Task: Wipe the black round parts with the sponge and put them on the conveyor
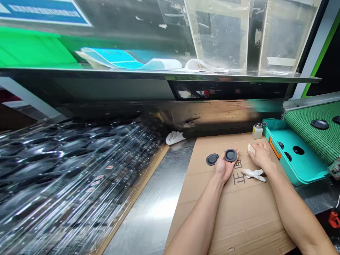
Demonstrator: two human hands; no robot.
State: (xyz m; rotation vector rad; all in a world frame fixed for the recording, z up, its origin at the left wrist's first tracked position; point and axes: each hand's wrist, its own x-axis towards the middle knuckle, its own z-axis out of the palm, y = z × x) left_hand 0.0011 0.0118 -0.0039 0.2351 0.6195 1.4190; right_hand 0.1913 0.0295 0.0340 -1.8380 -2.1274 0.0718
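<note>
On the upturned palm of my left hand point(223, 168) rests a round black disc point(231, 155) with a raised rim, its edge gripped by the fingers. A second black disc point(212, 159) lies on the cardboard just left of that hand. My right hand point(261, 156) is closed on a small white pad point(251, 148), a little to the right of the held disc and apart from it. Below the right hand lies a crumpled white cloth or glove point(254, 174). Printed characters on the cardboard point(202, 205) show between the forearms.
A teal bin point(285, 166) with several black discs stands at right, under a green conveyor belt point(310, 120) carrying more discs. A small white bottle point(257, 131) stands by the bin. Stacked clear plastic trays point(79, 184) fill the left. A metal shelf edge point(148, 73) spans above.
</note>
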